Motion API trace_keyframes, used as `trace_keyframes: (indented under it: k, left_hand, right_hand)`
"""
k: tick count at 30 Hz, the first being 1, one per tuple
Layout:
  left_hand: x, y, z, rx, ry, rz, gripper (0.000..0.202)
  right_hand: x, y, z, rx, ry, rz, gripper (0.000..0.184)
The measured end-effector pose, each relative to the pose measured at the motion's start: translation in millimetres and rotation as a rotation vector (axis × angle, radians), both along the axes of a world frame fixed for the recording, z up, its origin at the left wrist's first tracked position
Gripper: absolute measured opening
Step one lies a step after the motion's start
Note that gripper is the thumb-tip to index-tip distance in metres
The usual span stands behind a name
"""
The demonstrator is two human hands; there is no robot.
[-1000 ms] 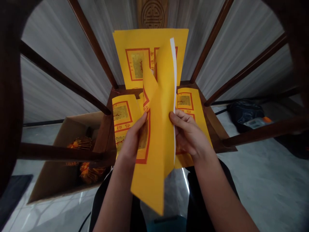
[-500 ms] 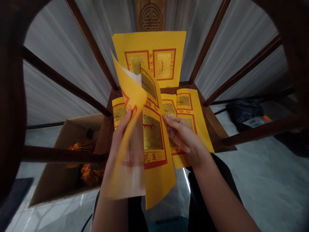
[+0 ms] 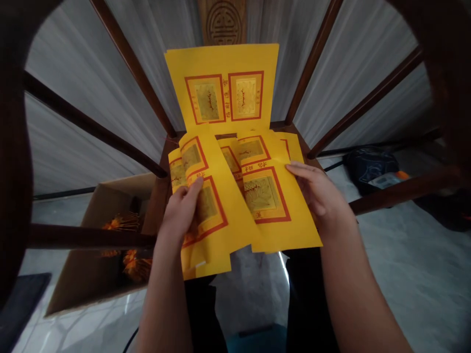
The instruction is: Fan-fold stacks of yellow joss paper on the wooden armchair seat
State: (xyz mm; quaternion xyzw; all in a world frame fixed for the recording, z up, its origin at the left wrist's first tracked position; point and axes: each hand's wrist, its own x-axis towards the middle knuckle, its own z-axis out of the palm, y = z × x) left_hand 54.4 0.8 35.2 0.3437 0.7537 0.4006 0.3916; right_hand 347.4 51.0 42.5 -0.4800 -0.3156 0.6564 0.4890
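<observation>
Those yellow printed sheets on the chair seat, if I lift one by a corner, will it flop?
Probably floppy: the yellow sheet under the left hand curls where it overhangs the chair seat. The overlapped sheets by the right hand may slide apart.

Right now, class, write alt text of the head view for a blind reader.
The left hand rests on the left yellow sheet, the right hand grips the right sheet, both red-printed, overlapping on a chair seat. A third sheet leans on the chair back; a cardboard box stands left.
</observation>
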Motion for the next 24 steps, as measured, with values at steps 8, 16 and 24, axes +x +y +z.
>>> trace_keyframes:
  k: [8, 16, 24]
  left_hand:
    - [35.1, 2.7, -10.9, 0.162, 0.837, -0.106, 0.073]
    - [80.8, -2.2, -0.6, 0.353, -0.146, -0.273, 0.038]
    - [89.3, -5.0, 4.2, 0.216, -0.424, -0.325, 0.043]
  right_hand:
    - [20.5, 6.2, -1.5, 0.17, -0.033, -0.01, 0.033]
    - [-4.3, -7.7, 14.4, 0.192, -0.037, 0.011, 0.038]
    - [-35.7, -20.1, 28.8, 0.169, 0.024, 0.042, 0.036]
